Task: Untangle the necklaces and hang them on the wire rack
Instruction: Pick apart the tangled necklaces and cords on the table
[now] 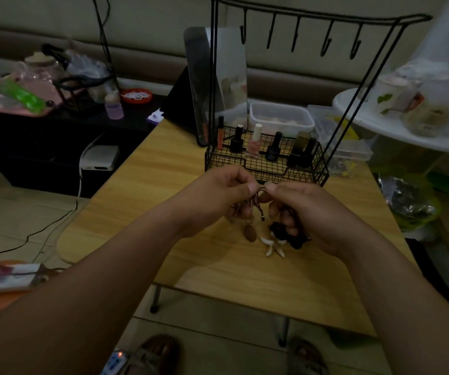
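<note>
1. Head view: the left hand and right hand are raised just above the middle of the bench, almost touching each other.
2. Both hands pinch the tangled necklaces. Each holds the same thin cord between thumb and forefinger, and the other fingers are curled under.
3. A brown pendant hangs from the tangle below the left hand, close to the bench top. Whether it touches cannot be told.
4. A white pendant lies on the bench beneath the hands. Beside it is a clump of black cord, partly under the right hand's fingers.
5. The rack stands just beyond the hands, toward the bench's far edge. Its hooks hang from the top bar, high above.
6. Nail polish bottles stand upright in the rack's basket.
7. A mirror leans behind the rack's left post, and a plastic box sits behind the basket.
</note>
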`<state>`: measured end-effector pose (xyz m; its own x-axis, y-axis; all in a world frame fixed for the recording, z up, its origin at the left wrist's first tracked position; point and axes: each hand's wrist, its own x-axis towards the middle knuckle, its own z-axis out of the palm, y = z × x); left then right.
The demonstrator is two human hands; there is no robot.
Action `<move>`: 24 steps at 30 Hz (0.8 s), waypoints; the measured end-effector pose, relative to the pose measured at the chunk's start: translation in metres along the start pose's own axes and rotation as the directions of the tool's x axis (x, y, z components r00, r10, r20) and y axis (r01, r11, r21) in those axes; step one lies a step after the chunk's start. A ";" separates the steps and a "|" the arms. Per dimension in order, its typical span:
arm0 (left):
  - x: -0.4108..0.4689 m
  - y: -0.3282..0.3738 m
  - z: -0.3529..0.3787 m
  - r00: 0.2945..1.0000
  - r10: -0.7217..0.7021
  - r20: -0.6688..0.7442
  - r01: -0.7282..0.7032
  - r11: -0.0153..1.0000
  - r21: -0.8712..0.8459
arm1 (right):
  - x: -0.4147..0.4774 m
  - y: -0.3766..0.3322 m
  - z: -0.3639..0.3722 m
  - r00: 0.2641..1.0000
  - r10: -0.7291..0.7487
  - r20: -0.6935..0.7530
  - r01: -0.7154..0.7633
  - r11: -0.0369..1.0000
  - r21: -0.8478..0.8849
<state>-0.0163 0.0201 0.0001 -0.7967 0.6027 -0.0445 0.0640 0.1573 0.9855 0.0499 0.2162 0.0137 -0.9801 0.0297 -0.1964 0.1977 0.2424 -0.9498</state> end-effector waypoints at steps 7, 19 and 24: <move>-0.002 0.004 -0.001 0.999 -0.038 -0.014 0.036 0.995 -0.088 | 0.000 -0.002 -0.001 0.998 -0.052 -0.031 0.048 0.991 -0.121; -0.007 0.000 -0.001 0.994 -0.081 0.069 0.084 0.995 -0.044 | 0.001 0.007 -0.004 0.961 -0.080 -0.265 0.083 0.997 -0.001; -0.008 0.000 0.000 0.994 -0.078 0.070 0.080 0.997 -0.023 | -0.001 0.006 -0.002 0.962 -0.050 -0.267 0.062 0.998 0.034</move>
<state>-0.0103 0.0154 0.0008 -0.7551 0.6420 -0.1330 -0.0142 0.1868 0.9823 0.0519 0.2194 0.0087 -0.9584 0.2752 -0.0762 0.1375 0.2107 -0.9678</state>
